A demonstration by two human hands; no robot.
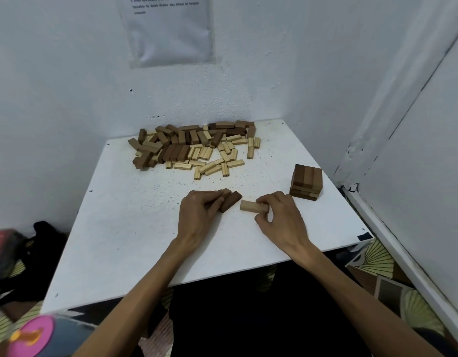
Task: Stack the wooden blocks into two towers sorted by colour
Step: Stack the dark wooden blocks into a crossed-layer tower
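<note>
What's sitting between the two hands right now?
In the head view: two dark blocks gripped by the left hand, then a light block pinched by the right hand, bare table between them.

White, rough-plastered walls close in a corner: the back wall (pixel 68 73) carries a sheet of printed paper in a clear sleeve (pixel 168 32), its text too blurred to read, and the right wall (pixel 325 73) meets a white panel (pixel 434 155) edged by a slanting frame, with paint chipped dark at its foot (pixel 351 188). A white square tabletop (pixel 125 243), flecked with small dark marks, is pushed into the corner. The floor covering (pixel 377 261) shows yellow-green fan patterns. A black bag (pixel 46 243) lies at the left, and a blurred pink-and-grey object (pixel 34 336) sits lower left
</note>
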